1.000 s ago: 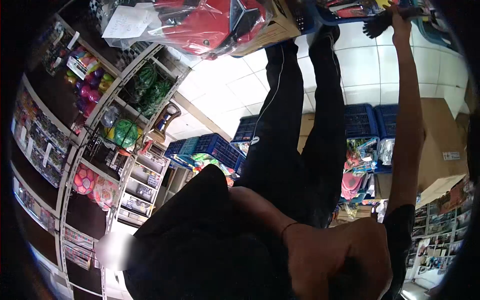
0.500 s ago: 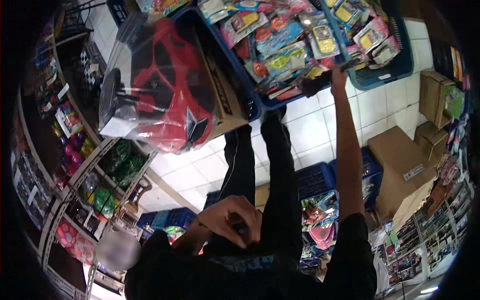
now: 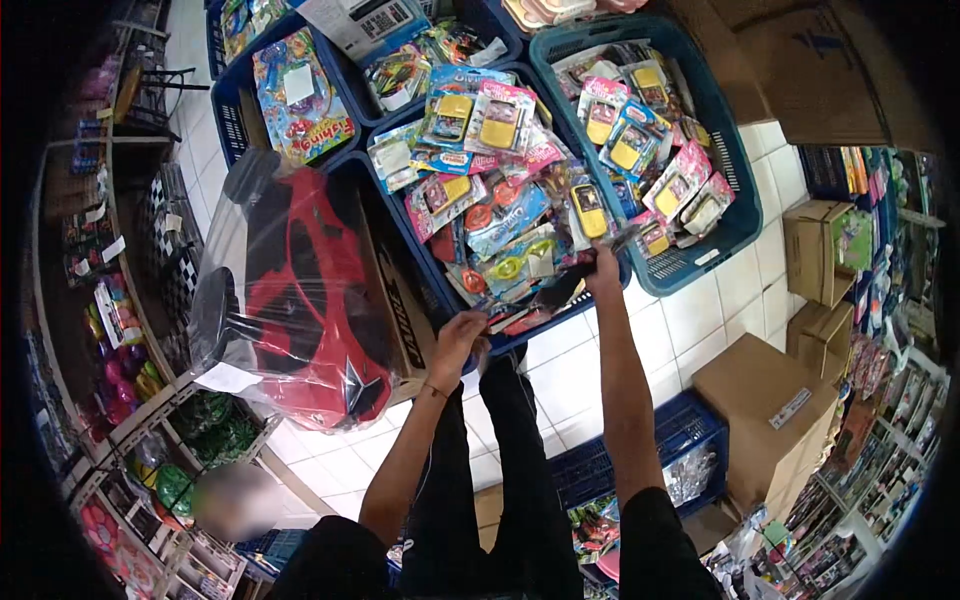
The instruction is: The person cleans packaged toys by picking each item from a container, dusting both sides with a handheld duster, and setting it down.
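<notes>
My right hand (image 3: 604, 272) is closed round the handle of a dark brush-like tool (image 3: 563, 290), whose dark end lies over the front edge of a blue basket (image 3: 410, 225). At that basket's near edge, my left hand (image 3: 461, 335) has its fingers bent together near the left end of the tool; what they hold, if anything, is too small to tell. Packaged toys (image 3: 505, 215) with yellow and pink parts fill the basket. A green-blue basket (image 3: 745, 215) with similar packs (image 3: 630, 140) stands to its right.
A red and black ride-on toy (image 3: 320, 300) in clear plastic stands at the left beside a cardboard box (image 3: 395, 310). Shelves (image 3: 125, 200) line the far left. Large cartons (image 3: 765, 410) stand at the right, with another blue basket (image 3: 690, 430) near my legs.
The view has tilted toward the baskets. My left hand has moved forward from near my body to the basket's near edge. The dark tool stays in my right hand, now over the basket's front edge.
</notes>
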### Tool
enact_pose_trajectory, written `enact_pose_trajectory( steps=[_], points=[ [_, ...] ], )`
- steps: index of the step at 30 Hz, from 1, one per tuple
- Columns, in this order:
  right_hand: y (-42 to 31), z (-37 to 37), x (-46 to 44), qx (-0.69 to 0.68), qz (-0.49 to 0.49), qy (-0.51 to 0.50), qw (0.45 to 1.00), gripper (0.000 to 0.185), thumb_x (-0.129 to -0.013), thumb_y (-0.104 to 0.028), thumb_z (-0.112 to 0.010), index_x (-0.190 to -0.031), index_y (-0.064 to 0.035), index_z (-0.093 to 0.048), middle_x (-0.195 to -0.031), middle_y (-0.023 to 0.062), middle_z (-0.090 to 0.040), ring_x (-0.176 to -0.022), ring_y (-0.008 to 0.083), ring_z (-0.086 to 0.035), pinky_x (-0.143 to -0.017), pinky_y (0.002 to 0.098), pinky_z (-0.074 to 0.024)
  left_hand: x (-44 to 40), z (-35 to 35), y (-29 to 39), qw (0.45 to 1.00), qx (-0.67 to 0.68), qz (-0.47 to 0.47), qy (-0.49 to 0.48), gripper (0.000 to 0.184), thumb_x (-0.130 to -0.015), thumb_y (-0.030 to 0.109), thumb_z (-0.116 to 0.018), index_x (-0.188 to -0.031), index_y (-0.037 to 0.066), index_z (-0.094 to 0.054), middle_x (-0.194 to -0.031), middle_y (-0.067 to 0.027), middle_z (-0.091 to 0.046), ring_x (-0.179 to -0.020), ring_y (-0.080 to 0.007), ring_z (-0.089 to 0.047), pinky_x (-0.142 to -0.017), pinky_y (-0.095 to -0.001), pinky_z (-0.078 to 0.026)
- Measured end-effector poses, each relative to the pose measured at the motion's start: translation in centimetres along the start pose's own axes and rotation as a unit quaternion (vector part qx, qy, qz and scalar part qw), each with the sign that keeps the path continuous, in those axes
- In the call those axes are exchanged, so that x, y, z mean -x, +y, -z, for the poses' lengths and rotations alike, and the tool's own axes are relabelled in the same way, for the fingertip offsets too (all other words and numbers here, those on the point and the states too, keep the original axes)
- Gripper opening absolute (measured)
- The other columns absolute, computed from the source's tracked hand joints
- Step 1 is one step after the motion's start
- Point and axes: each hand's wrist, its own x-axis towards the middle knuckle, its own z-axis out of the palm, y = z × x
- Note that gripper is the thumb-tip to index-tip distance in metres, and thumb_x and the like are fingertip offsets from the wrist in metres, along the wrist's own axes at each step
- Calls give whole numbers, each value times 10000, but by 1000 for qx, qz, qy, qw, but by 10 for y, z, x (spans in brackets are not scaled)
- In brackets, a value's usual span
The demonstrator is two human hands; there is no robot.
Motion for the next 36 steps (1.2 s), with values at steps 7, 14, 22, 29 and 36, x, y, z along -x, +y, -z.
enact_pose_trajectory(
  steps=[7, 14, 22, 29, 36],
  points=[
    [8, -27, 134, -45, -5, -9, 999, 50, -901, -92, -563, -880, -86, -518, -621, 1, -429, -476, 110, -378, -534, 273, -406, -26, -10, -6, 999, -10, -17, -32, 302, -923, 250, -604, -1146, 48, -583, -971, -43, -656, -896, -153, -647, -700, -254, -498],
    [40, -58, 301, 0, -2, -34, 999, 45, -892, -63, -553, -926, -77, -526, -678, -1, -444, -459, 100, -358, -554, 286, -419, 17, -35, 48, 981, -102, -135, -95, 333, -917, 216, -615, -1173, 10, -558, -1049, -62, -630, -960, -157, -584, -839, -297, -470],
    [78, -91, 424, 153, 90, -104, 979, 143, -912, -160, -605, -995, -47, -574, -790, 18, -584, -559, 108, -494, -498, 253, -423, 117, 4, 75, 977, -1, -190, -96, 336, -904, 101, -598, -1205, -25, -521, -1144, -78, -597, -969, -152, -577, -867, -292, -450],
    [30, -92, 528, 484, 520, -47, 702, 347, -973, -310, -499, -912, 12, -614, -694, 52, -556, -678, 163, -526, -631, 326, -431, 232, 45, 179, 974, 110, -133, -149, 642, -897, 110, -547, -1436, 77, -199, -1246, -168, -525, -1012, -316, -626, -677, -441, -617],
    [-48, -130, 678, 244, 466, -49, 849, 296, -934, -236, -582, -1041, 36, -629, -790, 73, -616, -653, 119, -585, -542, 260, -490, 326, 58, 233, 935, 225, -94, -257, 585, -896, 115, -546, -1416, 105, -280, -1223, -160, -552, -985, -325, -644, -616, -446, -614]
  ],
)
